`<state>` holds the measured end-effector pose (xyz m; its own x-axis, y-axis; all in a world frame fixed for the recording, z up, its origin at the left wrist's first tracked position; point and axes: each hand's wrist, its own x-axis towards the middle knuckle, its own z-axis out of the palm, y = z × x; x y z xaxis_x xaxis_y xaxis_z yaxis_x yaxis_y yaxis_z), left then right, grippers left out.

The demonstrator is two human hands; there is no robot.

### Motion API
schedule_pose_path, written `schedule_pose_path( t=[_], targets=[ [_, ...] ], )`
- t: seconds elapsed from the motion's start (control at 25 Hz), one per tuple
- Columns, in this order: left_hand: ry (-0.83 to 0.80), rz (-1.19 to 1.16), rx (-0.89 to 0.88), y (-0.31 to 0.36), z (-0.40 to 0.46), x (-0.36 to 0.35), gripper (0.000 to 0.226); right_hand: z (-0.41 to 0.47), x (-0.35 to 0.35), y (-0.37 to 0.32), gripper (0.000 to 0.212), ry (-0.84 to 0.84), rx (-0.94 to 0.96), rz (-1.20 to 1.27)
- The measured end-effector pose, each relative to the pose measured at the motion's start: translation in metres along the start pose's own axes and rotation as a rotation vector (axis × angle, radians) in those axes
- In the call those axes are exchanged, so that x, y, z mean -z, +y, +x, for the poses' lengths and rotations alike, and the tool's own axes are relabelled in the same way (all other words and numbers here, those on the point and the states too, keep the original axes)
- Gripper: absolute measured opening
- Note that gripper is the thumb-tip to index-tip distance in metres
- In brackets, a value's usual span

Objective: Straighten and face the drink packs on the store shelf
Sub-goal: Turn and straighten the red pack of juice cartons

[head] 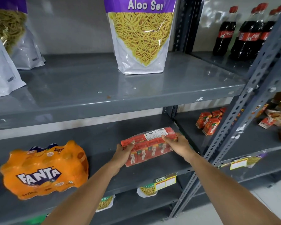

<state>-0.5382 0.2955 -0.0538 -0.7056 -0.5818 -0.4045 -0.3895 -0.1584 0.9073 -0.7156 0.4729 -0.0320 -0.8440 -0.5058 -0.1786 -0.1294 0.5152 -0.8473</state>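
Orange Fanta multipack (pixel 44 169) sits nearest, left on the grey middle shelf (pixel 152 172). Just beyond, to its right, left hand (pixel 122 154) and right hand (pixel 179 144) each grip an end of the red Maaza carton pack (pixel 150 144). Farther up, Aloo Sev pouch (pixel 140 36) stands upright; cola bottles (pixel 243 31) far right.

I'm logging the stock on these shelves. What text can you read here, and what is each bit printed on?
"Aloo Sev": snack pouch on the upper shelf.
"FANTA": orange multipack.
"maaza": red carton pack held between the left hand and right hand; also on the loose cartons.
"Coca-Cola": bottles.
"SUPER MARKET": shelf tag.
The pack's white sticker, the tag's prices and the lower pouches are too small to read.
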Motion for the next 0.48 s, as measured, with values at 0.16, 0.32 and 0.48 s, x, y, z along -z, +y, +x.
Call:
schedule_pose_path(
  t=[0.16, 0.32, 0.48],
  targets=[
    [0.0, 0.04, 0.0, 0.0, -0.018, -0.014, 0.046, -0.017, 0.011, 0.003, 0.027, 0.002, -0.023, -0.004],
    [-0.016, 0.075, 0.016, 0.001, -0.028, -0.022, 0.053, -0.028, 0.021, 0.011, 0.024, 0.009, -0.051, 0.006],
    [0.004, 0.098, -0.002, 0.001, -0.035, -0.027, 0.057, -0.035, 0.025, 0.014, 0.029, 0.018, -0.048, 0.009]
  ],
)
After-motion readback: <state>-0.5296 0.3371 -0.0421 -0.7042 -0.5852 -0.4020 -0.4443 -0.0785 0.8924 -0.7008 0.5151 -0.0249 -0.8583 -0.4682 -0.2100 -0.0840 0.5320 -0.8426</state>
